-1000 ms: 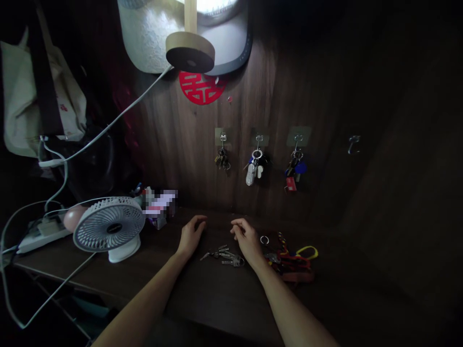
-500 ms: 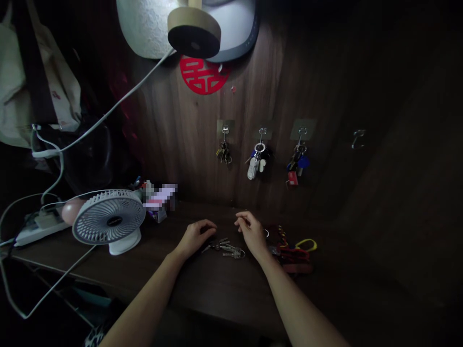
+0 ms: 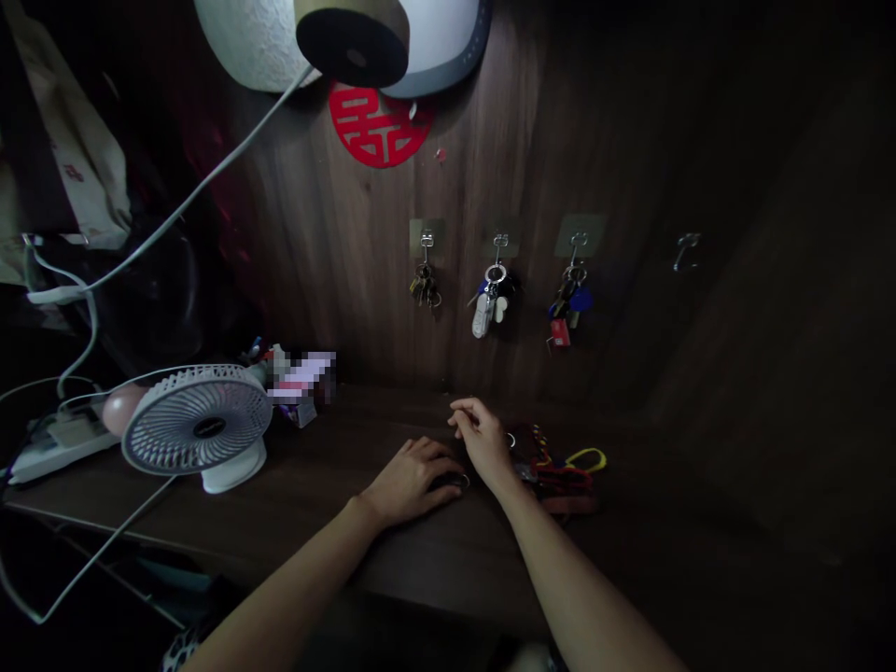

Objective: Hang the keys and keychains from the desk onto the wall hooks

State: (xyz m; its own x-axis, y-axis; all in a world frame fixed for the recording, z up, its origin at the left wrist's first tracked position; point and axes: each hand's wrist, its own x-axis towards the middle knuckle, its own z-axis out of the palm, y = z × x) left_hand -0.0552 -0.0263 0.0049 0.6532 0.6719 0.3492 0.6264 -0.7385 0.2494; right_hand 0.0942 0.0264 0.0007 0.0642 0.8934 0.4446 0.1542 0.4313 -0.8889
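Note:
My left hand (image 3: 413, 478) lies over a bunch of silver keys on the dark wooden shelf (image 3: 392, 560); only a key ring (image 3: 463, 482) shows past its fingertips, and the fingers curl down on the bunch. My right hand (image 3: 482, 441) hovers just to the right with its fingers loosely curled and nothing visible in them. Right of it lies a pile of key rings and coloured lanyards (image 3: 560, 471), red and yellow. On the wall above, three bunches of keys hang on hooks: left (image 3: 424, 285), middle (image 3: 490, 303), right (image 3: 568, 313).
An empty hook (image 3: 684, 252) is on the wall at the right. A white desk fan (image 3: 200, 429) stands on the shelf at the left, with a power strip (image 3: 56, 446) and white cables behind it. A lamp base (image 3: 350, 37) hangs overhead.
My left hand has slid right and come down on the silver keys, covering them. My right hand has stayed beside the lanyard pile. The view has shifted slightly.

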